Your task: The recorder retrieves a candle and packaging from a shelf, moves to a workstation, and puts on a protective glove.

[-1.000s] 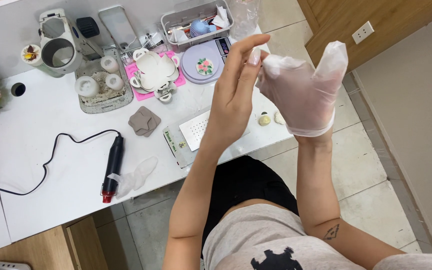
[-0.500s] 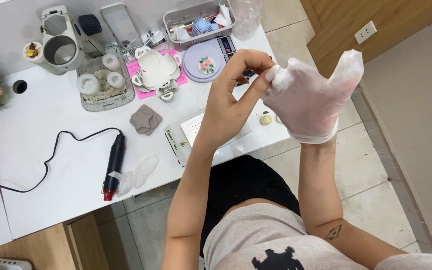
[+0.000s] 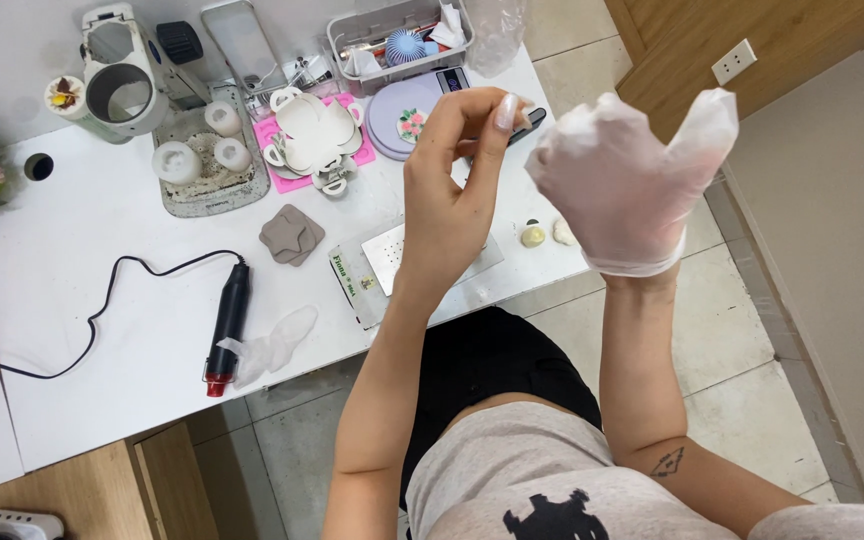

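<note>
A small home craft workspace: a white worktable (image 3: 102, 290) crowded with a corded black hand tool (image 3: 228, 318), a grey clay slab (image 3: 292, 236), small white moulds (image 3: 204, 150) and a tiled floor (image 3: 722, 340).

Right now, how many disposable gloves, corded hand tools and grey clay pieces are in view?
Disposable gloves: 2, one on the right hand, one lying on the white table at
Corded hand tool: 1
Grey clay piece: 1
Total: 4

A translucent white thin plastic glove (image 3: 624, 190) covers the right hand. On the white surface (image 3: 102, 350): a pink square mat (image 3: 287, 160), a lilac round disc (image 3: 407, 105) bearing a floral pattern, and a black red-tipped corded tool (image 3: 227, 325).
</note>
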